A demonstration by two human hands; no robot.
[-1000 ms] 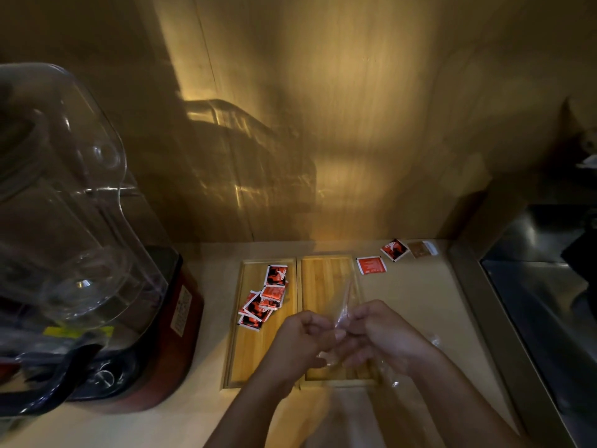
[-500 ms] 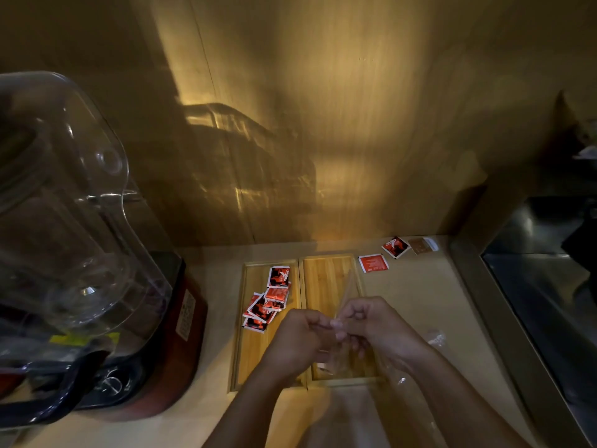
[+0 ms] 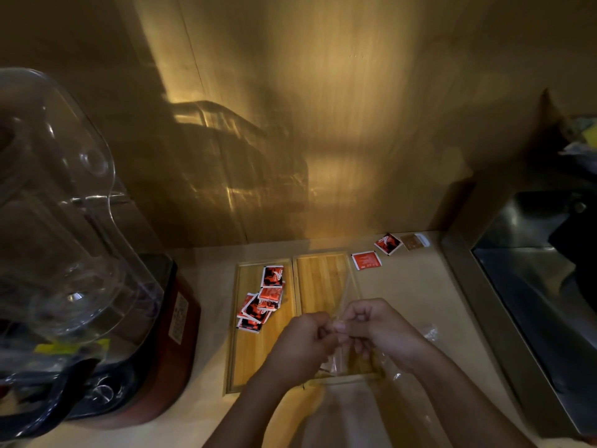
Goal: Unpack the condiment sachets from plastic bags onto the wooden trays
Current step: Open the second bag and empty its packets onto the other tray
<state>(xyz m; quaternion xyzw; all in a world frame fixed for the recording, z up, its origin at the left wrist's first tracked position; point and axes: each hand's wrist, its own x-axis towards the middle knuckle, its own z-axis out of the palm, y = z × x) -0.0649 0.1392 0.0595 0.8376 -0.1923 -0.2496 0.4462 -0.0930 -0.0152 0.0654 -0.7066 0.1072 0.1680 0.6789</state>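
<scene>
Both hands' fingers (image 3: 339,325) pinching clear plastic bag (image 3: 339,360), red sachets (image 3: 263,300) on left tray (image 3: 250,357), print unreadable

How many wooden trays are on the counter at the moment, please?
2. The left tray lies beside the blender and holds a cluster of red sachets. The right tray touches it along one side, with its near end behind the hands. None seems hidden.

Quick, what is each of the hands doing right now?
Left hand: closed, pinching the clear plastic bag.
Right hand: closed, pinching the same bag.
</scene>
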